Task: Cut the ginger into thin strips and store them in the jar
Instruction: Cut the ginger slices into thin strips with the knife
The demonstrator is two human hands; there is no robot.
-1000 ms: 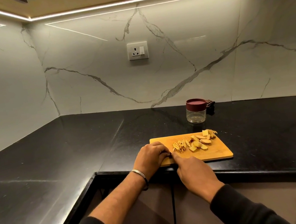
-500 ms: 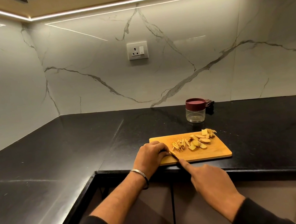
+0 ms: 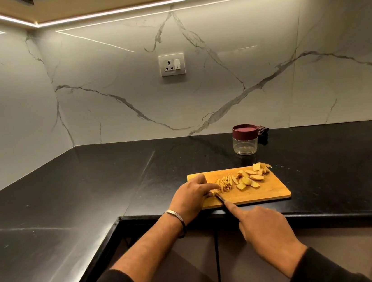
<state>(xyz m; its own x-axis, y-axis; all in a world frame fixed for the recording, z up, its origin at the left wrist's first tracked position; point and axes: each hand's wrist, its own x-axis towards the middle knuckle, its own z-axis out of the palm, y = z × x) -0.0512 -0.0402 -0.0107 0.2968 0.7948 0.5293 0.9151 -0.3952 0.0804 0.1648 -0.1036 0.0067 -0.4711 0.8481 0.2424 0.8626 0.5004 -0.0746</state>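
On a rectangular wooden cutting board, the left hand pinches a ginger piece while the right hand grips a knife, forefinger along its spine. Cut strips and slices lie just right; the lidded clear jar stands beyond on glossy black stone.

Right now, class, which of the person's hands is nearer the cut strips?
Left. The left hand is on the board, its fingertips right beside the strips. The right hand is off the board's near edge, holding the knife.
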